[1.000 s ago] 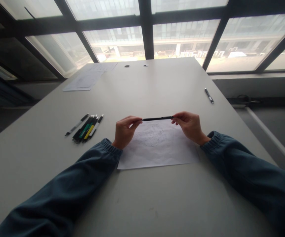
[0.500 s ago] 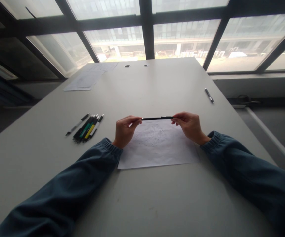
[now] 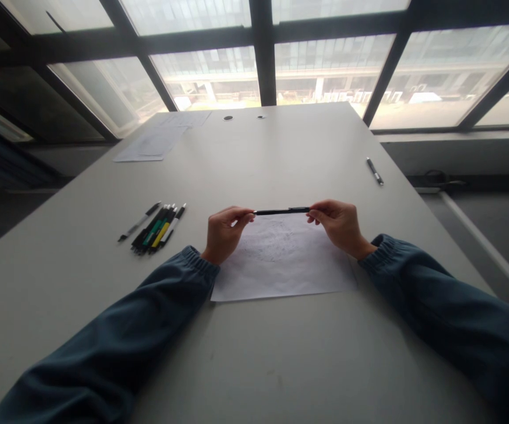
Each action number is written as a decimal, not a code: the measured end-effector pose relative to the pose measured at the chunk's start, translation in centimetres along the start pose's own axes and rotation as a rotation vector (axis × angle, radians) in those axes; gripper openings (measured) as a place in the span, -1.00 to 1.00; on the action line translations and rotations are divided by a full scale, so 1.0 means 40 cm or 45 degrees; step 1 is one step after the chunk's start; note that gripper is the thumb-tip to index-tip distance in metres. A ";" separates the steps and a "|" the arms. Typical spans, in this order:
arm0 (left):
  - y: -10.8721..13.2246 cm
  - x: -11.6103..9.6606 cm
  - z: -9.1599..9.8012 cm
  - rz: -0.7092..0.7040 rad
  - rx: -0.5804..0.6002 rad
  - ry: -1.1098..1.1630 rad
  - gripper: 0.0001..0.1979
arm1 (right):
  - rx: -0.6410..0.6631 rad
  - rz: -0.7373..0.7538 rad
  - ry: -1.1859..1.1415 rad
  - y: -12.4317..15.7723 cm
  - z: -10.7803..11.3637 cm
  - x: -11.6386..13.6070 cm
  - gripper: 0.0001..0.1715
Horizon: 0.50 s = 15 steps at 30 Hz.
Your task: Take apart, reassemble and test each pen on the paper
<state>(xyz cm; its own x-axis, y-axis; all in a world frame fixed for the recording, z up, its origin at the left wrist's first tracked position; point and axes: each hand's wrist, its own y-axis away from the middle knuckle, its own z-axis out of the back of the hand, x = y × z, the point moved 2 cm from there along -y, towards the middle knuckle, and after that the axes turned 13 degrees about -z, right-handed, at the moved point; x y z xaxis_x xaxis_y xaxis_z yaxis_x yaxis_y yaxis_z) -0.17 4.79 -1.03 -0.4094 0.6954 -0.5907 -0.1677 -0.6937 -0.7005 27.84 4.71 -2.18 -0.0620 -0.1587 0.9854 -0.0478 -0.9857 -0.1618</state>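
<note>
A black pen [image 3: 276, 212] is held level between my two hands, above the far edge of a sheet of paper [image 3: 289, 274]. My left hand [image 3: 228, 232] pinches its left end between thumb and fingers. At the clip end on the right, my right hand [image 3: 336, 224] grips it the same way. Small scribbled marks cover the upper middle of the sheet. The fingertips hide both ends of the pen.
Several pens [image 3: 155, 229], some with green and yellow parts, lie together to the left on the white table [image 3: 258, 359]. Another pen [image 3: 375, 171] rests near the right edge. More paper sheets [image 3: 148, 144] lie at the far left, before the windows.
</note>
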 end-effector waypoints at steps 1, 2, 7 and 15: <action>0.000 -0.001 0.000 -0.002 -0.001 -0.003 -0.84 | 0.000 0.001 0.001 0.000 0.000 0.000 -0.75; 0.000 -0.002 0.000 -0.004 -0.001 -0.007 -0.84 | -0.001 0.002 0.003 0.000 0.000 0.001 -0.75; -0.001 -0.003 0.000 -0.003 -0.003 -0.014 -0.85 | -0.013 0.019 0.029 0.000 0.002 0.002 -0.75; -0.001 -0.006 -0.001 -0.017 0.006 -0.013 -0.83 | -0.018 0.047 0.061 0.000 0.005 -0.001 -0.75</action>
<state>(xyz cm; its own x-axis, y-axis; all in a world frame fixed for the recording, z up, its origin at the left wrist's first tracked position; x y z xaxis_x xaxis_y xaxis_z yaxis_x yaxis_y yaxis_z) -0.04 4.68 -0.87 -0.4166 0.7023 -0.5772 -0.1771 -0.6855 -0.7062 28.06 4.71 -2.19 -0.1117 -0.1914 0.9751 -0.0590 -0.9783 -0.1988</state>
